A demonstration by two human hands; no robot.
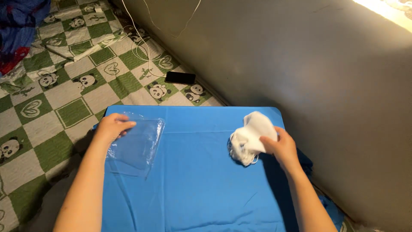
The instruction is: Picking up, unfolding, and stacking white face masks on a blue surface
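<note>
Left hand [112,126]: fingers loosely curled, resting on a clear plastic bag [137,146] at the worktop's [193,180] nine o'clock edge.
Right hand [281,146]: pinching a bunch of white masks [251,135] at three o'clock.
Open room: bare blue middle between both.
Beyond: black phone [180,77] at twelve o'clock on checked bedding [77,86].

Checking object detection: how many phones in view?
1. The phone lies flat on the checked sheet beyond the blue table, close to the wall, next to white cables. More could be hidden under the bedding at top left.
</note>
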